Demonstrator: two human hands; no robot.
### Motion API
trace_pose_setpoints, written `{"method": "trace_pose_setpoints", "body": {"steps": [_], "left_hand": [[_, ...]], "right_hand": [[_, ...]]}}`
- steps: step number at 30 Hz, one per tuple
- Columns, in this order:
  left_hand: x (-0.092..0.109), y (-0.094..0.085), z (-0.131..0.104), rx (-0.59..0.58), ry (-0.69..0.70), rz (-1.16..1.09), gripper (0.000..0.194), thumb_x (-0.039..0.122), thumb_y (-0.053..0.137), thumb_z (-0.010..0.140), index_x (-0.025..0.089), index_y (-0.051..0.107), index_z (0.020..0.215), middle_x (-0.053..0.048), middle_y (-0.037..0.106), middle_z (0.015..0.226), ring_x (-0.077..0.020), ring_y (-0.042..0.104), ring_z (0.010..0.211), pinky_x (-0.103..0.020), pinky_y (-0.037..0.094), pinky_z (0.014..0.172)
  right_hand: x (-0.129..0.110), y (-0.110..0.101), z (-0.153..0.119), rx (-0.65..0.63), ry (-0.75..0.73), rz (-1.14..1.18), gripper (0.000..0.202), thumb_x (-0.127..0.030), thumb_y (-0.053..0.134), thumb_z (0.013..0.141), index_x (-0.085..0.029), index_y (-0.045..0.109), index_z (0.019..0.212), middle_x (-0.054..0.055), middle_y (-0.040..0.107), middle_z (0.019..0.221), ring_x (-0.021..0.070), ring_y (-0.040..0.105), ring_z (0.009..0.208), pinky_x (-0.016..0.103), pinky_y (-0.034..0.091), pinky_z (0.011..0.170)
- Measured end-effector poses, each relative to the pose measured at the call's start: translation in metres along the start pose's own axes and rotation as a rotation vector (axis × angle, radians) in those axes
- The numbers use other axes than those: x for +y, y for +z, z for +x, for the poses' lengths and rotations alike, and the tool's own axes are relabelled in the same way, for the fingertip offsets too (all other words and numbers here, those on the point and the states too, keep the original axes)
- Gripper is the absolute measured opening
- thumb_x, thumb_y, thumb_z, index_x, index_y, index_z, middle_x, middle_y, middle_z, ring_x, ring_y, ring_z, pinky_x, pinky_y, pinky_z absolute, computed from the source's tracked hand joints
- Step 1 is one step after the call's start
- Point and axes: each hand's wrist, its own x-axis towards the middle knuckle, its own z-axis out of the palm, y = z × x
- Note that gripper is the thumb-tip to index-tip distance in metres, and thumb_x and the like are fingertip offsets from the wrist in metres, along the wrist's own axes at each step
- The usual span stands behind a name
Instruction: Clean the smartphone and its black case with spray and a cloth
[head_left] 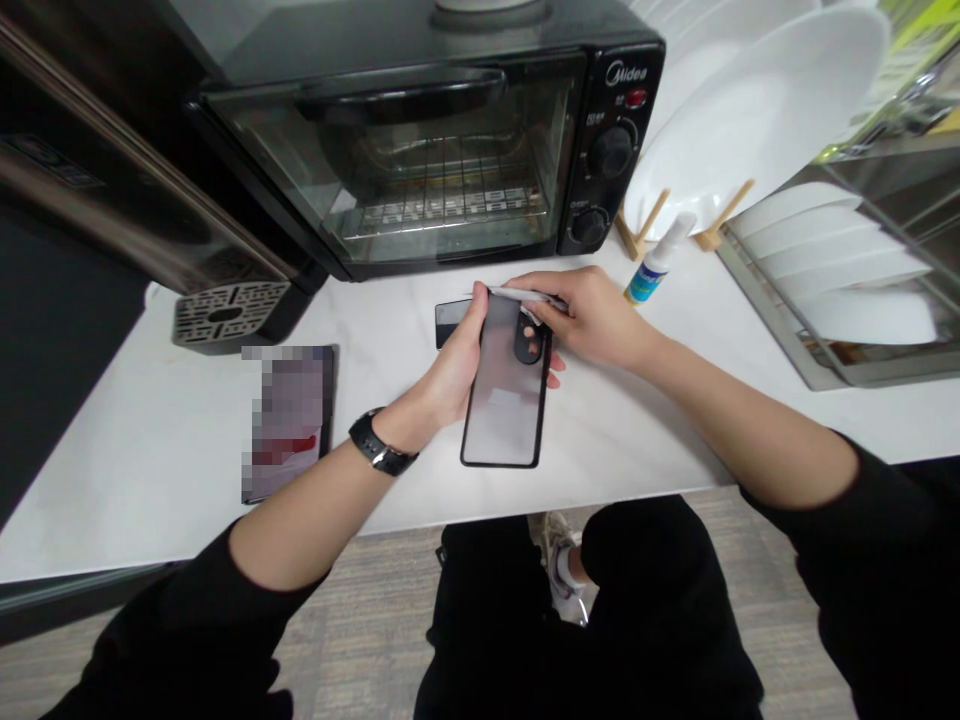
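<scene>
My left hand (459, 365) is closed around a smartphone (501, 400), thumb along its upper left edge and fingertips showing past its right edge. The phone's grey, dark-rimmed back with a black oval camera bump faces up. At the phone's top edge, my right hand (581, 310) pinches a thin whitish-grey piece (525, 294), perhaps a cloth or wipe, close to the camera bump. Partly hidden behind my left hand lies a small dark and grey flat object (450, 325) on the counter.
A black toaster oven (450, 160) stands behind my hands. To the right are a small spray bottle (660, 262), large white plates (757, 110) in wooden stands and a rack of dishes (847, 260). At left sit a drip tray (229, 312) and a blurred-out phone-like device (291, 425) on the white counter (150, 450).
</scene>
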Motion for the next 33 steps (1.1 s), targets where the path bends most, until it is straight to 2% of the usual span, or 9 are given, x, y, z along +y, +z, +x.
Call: {"method": "trace_pose_setpoints", "body": {"steps": [2,6,9,11,13,18,21,29,33], "left_hand": [[0.000,0.000,0.000,-0.037,-0.026,0.005,0.093,0.095,0.026,0.091,0.015,0.071,0.099,-0.013,0.081,0.090,-0.0239,0.079,0.075,-0.032,0.064,0.067],[0.000,0.000,-0.002,-0.112,-0.084,0.045,0.101,0.098,0.020,0.089,0.014,0.072,0.111,-0.016,0.082,0.096,-0.0260,0.079,0.080,-0.034,0.065,0.070],[0.001,0.002,-0.002,-0.045,-0.025,0.059,0.100,0.097,0.018,0.090,0.014,0.071,0.110,-0.014,0.081,0.093,-0.0240,0.078,0.076,-0.033,0.063,0.068],[0.002,0.004,-0.002,0.009,0.046,0.049,0.097,0.093,0.018,0.094,0.014,0.071,0.110,-0.012,0.081,0.090,-0.0225,0.077,0.074,-0.031,0.062,0.066],[0.004,0.006,-0.003,0.017,0.112,0.028,0.094,0.090,0.018,0.097,0.014,0.072,0.113,-0.011,0.080,0.092,-0.0219,0.077,0.075,-0.030,0.062,0.068],[0.003,0.004,-0.006,-0.152,0.102,0.007,0.083,0.086,0.043,0.096,0.016,0.071,0.128,-0.014,0.080,0.113,-0.0268,0.080,0.099,-0.035,0.064,0.085],[-0.002,0.003,-0.006,-0.218,0.056,0.035,0.083,0.086,0.056,0.091,0.018,0.068,0.137,-0.013,0.079,0.111,-0.0253,0.080,0.093,-0.036,0.063,0.086],[0.004,0.007,-0.006,-0.090,0.194,0.028,0.096,0.089,0.022,0.098,0.011,0.070,0.129,-0.013,0.080,0.104,-0.0209,0.077,0.076,-0.033,0.063,0.073],[0.010,0.008,-0.007,-0.086,0.199,-0.003,0.106,0.089,0.008,0.097,0.010,0.071,0.129,-0.013,0.081,0.106,-0.0237,0.080,0.084,-0.032,0.063,0.075]], "right_hand": [[0.000,-0.001,0.000,0.027,0.046,-0.019,0.023,-0.036,0.065,0.102,-0.018,0.075,0.091,0.000,0.071,0.074,0.0136,0.054,0.063,0.030,0.035,0.065],[-0.003,-0.004,0.000,0.146,0.120,-0.193,0.061,-0.057,0.072,0.097,-0.021,0.044,0.056,-0.004,0.042,0.051,0.0106,0.032,0.056,0.033,0.025,0.061],[-0.003,-0.003,0.001,0.111,0.105,0.000,0.045,-0.050,0.070,0.099,-0.019,0.060,0.067,-0.002,0.056,0.059,0.0108,0.044,0.058,0.031,0.032,0.060],[-0.003,-0.001,0.001,0.009,0.123,0.306,0.029,-0.048,0.073,0.096,-0.018,0.073,0.094,0.000,0.071,0.077,0.0122,0.057,0.062,0.028,0.041,0.059],[-0.003,0.001,0.001,-0.042,0.174,0.593,0.039,-0.052,0.078,0.091,-0.020,0.073,0.113,0.001,0.076,0.085,0.0132,0.061,0.059,0.028,0.045,0.052],[-0.001,-0.001,0.004,0.256,0.259,0.756,0.045,-0.060,0.090,0.077,-0.025,0.064,0.084,-0.001,0.070,0.074,0.0122,0.057,0.053,0.027,0.043,0.043],[0.003,-0.003,0.007,0.390,0.268,0.748,0.050,-0.061,0.094,0.072,-0.025,0.059,0.079,-0.002,0.067,0.075,0.0129,0.060,0.063,0.026,0.048,0.049],[-0.009,0.001,0.000,-0.136,0.311,1.025,0.045,-0.061,0.083,0.081,-0.023,0.058,0.080,-0.005,0.055,0.062,0.0114,0.050,0.048,0.029,0.043,0.047],[-0.010,-0.008,-0.002,-0.191,0.390,1.170,0.035,-0.048,0.042,0.100,-0.023,0.057,0.080,-0.003,0.054,0.070,0.0138,0.057,0.056,0.037,0.053,0.062]]}}
